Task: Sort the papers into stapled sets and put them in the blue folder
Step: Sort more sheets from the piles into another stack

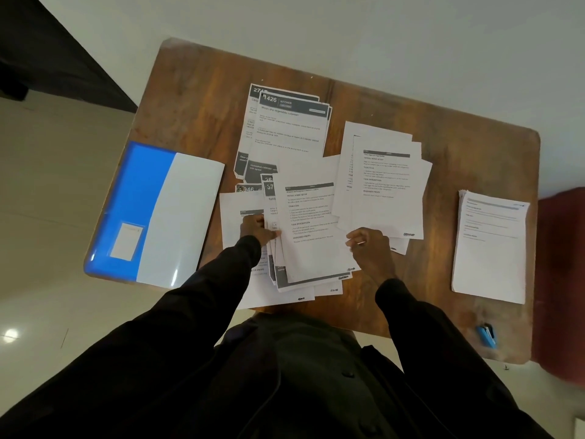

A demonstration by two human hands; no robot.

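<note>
1. Work surface: one wooden table [196, 90], seen from above.
2. Blue folder [136, 198]: one, lying flat at the left end of the table, with its left edge overhanging the tabletop. A white panel covers its right half. One small white label sits on the blue part, towards the near end.
3. Papers: four groups, all on the table to the right of the folder.
4. Far pile [285, 128]: sheets with dark headers, loosely fanned at the far middle (the uppermost reads "1426 KITCHEN").
5. Centre-right pile [384, 185]: white text pages, loosely overlapped, just right of the far pile.
6. Near pile [304, 280]: mixed sheets spread at the near middle, beneath both hands. Its top sheet [311, 217] is a white text page, slightly tilted.
7. Squared stack [490, 248]: one neat stack at the right end, well apart from the other three groups.
8. Stapler [487, 335]: one, blue, at the near right corner, near the squared stack, with neither hand on it.
9. Left hand [256, 228]: fingers curled, pinching the left edge of the top sheet.
10. Right hand [368, 245]: fingers curled, thumb and forefinger pinching the right edge of the same sheet.
11. Both arms are in dark sleeves.
</note>
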